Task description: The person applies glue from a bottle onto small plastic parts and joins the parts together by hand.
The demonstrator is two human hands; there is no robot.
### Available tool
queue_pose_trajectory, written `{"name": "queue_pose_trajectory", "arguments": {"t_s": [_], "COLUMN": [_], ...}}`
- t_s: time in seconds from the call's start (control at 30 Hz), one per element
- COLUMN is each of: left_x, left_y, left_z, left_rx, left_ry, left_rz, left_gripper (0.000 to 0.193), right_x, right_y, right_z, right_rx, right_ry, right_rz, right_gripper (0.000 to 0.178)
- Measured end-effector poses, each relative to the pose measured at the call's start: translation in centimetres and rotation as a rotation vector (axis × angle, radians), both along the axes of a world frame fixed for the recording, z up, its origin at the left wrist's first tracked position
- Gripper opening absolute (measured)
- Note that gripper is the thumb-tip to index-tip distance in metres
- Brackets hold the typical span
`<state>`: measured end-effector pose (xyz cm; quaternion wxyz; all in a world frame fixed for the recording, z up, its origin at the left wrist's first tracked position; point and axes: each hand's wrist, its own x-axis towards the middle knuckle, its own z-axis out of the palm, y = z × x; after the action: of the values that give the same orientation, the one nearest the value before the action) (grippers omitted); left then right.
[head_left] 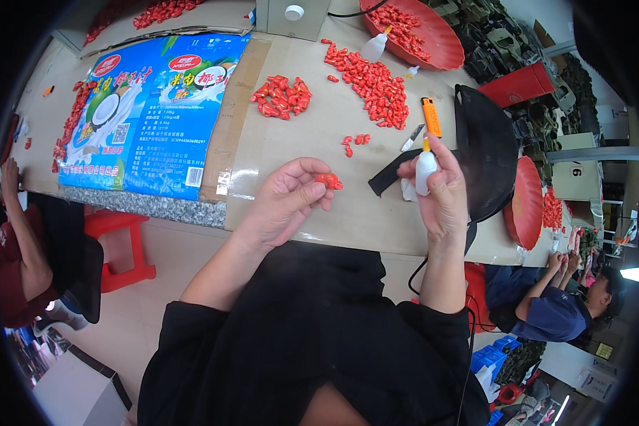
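Note:
Between the thumb and fingers of my left hand (pixel 285 201) is a small red plastic piece (pixel 329 181), held above the table's near part. My right hand (pixel 443 188) grips a white squeeze bottle (pixel 426 172) upright, its yellow nozzle pointing up. Ahead of my hands lie a few loose red pieces (pixel 355 143). Beyond them spreads a large heap of similar pieces (pixel 376 89), with a smaller pile (pixel 282 97) to its left. The exact shape of the held piece is too small to make out.
An orange lighter (pixel 431 118) and a small blade (pixel 411 138) lie near a black bag-like object (pixel 486 160). Another white bottle (pixel 375 47) stands by a red tray (pixel 433 35). Blue printed cardboard (pixel 149 113) covers the left side. People sit at both sides.

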<state>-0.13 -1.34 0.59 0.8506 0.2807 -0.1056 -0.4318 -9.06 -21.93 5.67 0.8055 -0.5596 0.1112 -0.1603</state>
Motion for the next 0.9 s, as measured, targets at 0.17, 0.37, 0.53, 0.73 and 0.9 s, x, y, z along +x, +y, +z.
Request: {"name": "queue_pose_trajectory", "arguments": {"t_s": [0.17,0.37,0.53,0.73,0.9], "left_x": [0.0,0.0,0.0,0.2,0.0], "left_y": [0.1,0.0,0.0,0.2,0.0], "left_z": [-0.1,0.2,0.2,-0.2,0.2], "left_rx": [-0.005,-0.001,-0.012,-0.046,-0.033], "left_ry": [0.010,0.022,0.026,-0.012,-0.022], "left_rz": [0.006,-0.001,-0.006,-0.041,-0.029], "left_gripper": [0.019,0.019,0.019,0.018,0.017], "right_x": [1.2,3.6,5.2,6.4,6.2], "right_y": [-0.8,0.5,1.8,1.5,0.7], "right_z": [0.5,-0.9,-1.6,-1.1,-1.5], "right_rx": [-0.182,-0.324,-1.046,-1.123,-1.178], "right_ry": [0.130,0.186,0.438,0.579,0.534], "right_rz": [-0.027,-0.070,-0.156,-0.044,-0.057], "right_gripper": [0.043,0.028,0.032,0.034,0.022]}}
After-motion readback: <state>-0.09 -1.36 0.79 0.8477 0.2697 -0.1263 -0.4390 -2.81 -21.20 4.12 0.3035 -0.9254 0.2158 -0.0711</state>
